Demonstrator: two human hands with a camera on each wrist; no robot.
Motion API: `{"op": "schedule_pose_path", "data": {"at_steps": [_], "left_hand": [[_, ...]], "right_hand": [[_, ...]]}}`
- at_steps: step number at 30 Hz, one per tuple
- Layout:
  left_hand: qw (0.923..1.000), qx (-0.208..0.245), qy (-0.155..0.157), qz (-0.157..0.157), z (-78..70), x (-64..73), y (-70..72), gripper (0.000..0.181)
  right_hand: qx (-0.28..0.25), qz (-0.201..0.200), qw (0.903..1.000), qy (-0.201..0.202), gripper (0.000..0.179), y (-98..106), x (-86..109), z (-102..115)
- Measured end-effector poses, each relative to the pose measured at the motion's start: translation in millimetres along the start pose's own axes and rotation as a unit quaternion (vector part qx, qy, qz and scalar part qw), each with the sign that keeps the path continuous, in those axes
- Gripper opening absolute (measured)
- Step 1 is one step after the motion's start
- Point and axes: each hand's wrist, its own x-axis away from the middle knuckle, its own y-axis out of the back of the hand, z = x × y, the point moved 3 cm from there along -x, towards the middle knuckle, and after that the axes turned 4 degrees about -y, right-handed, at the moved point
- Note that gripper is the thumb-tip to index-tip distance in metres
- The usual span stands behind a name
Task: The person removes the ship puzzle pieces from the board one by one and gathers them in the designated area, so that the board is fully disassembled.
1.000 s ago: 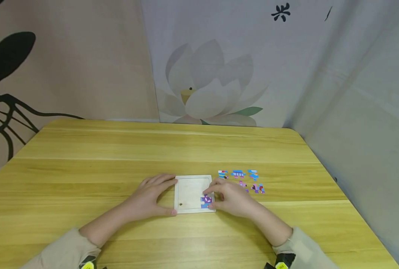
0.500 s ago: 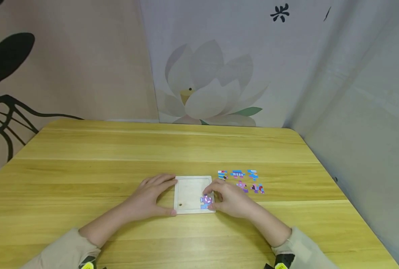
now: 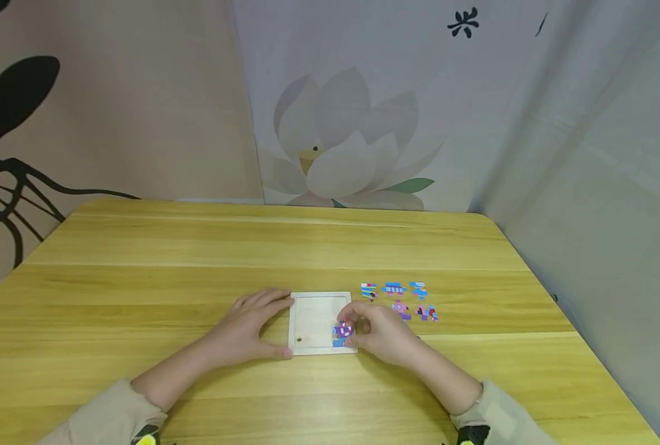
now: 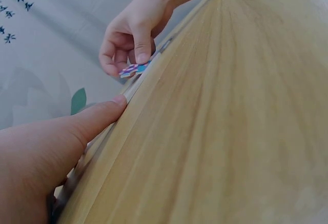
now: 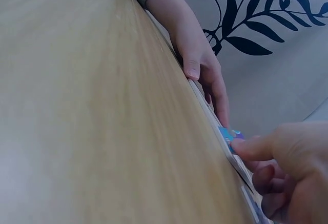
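Observation:
A pale wooden puzzle tray [image 3: 310, 315] lies at the middle of the table. My left hand [image 3: 246, 324] steadies its left side, with the thumb at the near corner and the extended index finger at the far one. Over the tray's near right corner, my right hand [image 3: 385, 330] pinches a purple and blue jigsaw piece [image 3: 341, 334] between thumb and fingers. In the left wrist view that jigsaw piece [image 4: 132, 70] shows tilted at the tray's rim, under the right thumb. Its blue edge [image 5: 224, 133] shows beside the thumb in the right wrist view.
Several loose jigsaw pieces [image 3: 395, 288] lie in two rows on the wooden table [image 3: 196, 247], just beyond and right of the tray. A fabric backdrop [image 3: 363, 136] with a printed flower stands behind the table's far edge.
The jigsaw piece under my right fingers has shifted and changed its tilt slightly in the tray's corner. My left hand keeps its place on the tray's left side.

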Motion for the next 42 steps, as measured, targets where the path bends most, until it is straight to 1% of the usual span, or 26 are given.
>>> {"op": "schedule_pose_path", "data": {"at_steps": [3,7,12,16,22,26,33,42], "left_hand": [[1.0,0.001,-0.001,0.0,0.1,0.0,-0.2,0.1],[1.0,-0.003,-0.003,0.001,0.6,-0.5,-0.9,0.099],[1.0,-0.003,-0.004,0.0,0.6,-0.8,-0.2,0.1],[1.0,-0.001,-0.003,0.001,0.5,-0.8,0.1,0.1],[1.0,-0.002,-0.001,0.005,-0.5,-0.8,-0.1,0.1],[1.0,0.0,0.0,0.006,-0.8,-0.3,0.2,0.1],[1.0,-0.003,0.001,0.007,-0.9,0.4,0.4,0.1],[1.0,-0.003,0.004,0.008,-1.3,0.6,1.6,0.1]], "right_hand": [[-0.037,-0.007,0.9993,-0.006,0.028,-1,-0.2,-2],[-0.065,-0.009,0.9977,-0.013,0.027,-1,-0.1,-4],[-0.074,-0.015,0.9971,-0.01,0.023,0,0.7,-4],[-0.086,-0.028,0.9959,-0.008,0.022,5,2.8,-4],[-0.117,-0.048,0.9917,-0.023,0.022,14,8.3,-4],[-0.128,-0.055,0.9899,-0.026,0.023,20,13.9,-8],[-0.143,-0.069,0.9872,-0.017,0.024,33,24.0,-17],[-0.152,-0.073,0.9844,-0.051,0.027,50,37.3,-34]]}}
